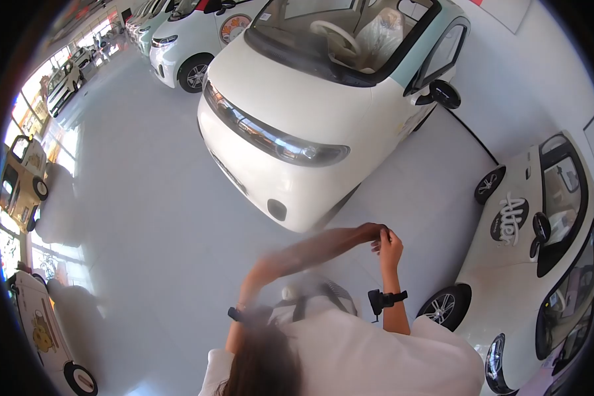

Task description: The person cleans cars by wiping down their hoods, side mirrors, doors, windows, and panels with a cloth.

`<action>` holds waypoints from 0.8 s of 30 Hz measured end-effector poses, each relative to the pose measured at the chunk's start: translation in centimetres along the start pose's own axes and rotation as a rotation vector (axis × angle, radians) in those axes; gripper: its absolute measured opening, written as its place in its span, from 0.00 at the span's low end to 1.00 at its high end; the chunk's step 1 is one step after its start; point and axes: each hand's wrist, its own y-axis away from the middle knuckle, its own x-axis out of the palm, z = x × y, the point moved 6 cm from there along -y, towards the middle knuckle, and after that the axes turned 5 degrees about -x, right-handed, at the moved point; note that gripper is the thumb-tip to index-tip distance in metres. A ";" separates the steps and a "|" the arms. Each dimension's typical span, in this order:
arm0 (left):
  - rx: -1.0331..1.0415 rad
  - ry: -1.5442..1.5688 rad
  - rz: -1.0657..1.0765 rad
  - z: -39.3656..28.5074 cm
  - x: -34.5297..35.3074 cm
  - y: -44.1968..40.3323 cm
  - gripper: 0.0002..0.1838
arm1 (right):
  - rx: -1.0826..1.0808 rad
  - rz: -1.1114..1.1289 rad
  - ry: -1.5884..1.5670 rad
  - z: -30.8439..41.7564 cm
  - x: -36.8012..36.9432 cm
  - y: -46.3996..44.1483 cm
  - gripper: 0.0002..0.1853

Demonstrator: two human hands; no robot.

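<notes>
A brown cloth (330, 244), blurred by motion, stretches in a long narrow band between my two hands in front of the white car (277, 165). My right hand (390, 249) is closed, pinching the cloth's dark end. At the other end is my left hand (268, 265); its fingers are smeared, but the cloth runs taut out of it. A black band (235, 314) circles my left wrist, and a black device on a strap (380, 300) sits on the right one. Neither hand touches the car.
Right of me stands a second small car (508, 257) with lettering on its hood. More cars (185, 46) line the back left, and others (46, 323) stand along the left windows. A black side mirror (445, 94) sticks out from the white car. Grey floor (145, 178) lies between.
</notes>
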 end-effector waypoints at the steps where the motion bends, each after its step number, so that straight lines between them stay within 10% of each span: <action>1: -0.050 0.058 0.173 -4.7 -1.2 -0.2 0.26 | 0.034 -0.048 -0.092 -1.5 0.4 -1.5 0.16; 4: 0.015 0.035 0.414 -9.8 -3.3 -3.8 0.26 | -0.105 -0.232 -0.181 -5.6 2.0 -8.6 0.18; 7: -0.066 -0.026 0.457 3.3 3.3 -15.6 0.20 | -0.127 -0.360 -0.327 -2.1 3.5 -13.4 0.18; 11: 0.522 -0.393 0.151 -10.5 -4.7 -19.8 0.15 | -0.360 -0.466 -0.380 8.5 5.5 -22.3 0.17; 13: 0.346 -0.266 0.167 -11.1 -5.7 -24.5 0.17 | -0.560 -0.605 -0.354 16.1 6.6 -25.5 0.13; 18: 0.378 -0.038 -0.113 -14.3 -12.9 -34.0 0.17 | -0.991 -0.221 -0.337 31.0 14.9 -33.3 0.30; 24: 0.097 -0.124 -0.253 -9.2 -18.8 -40.2 0.14 | -1.245 0.134 0.567 30.7 32.5 -41.9 0.53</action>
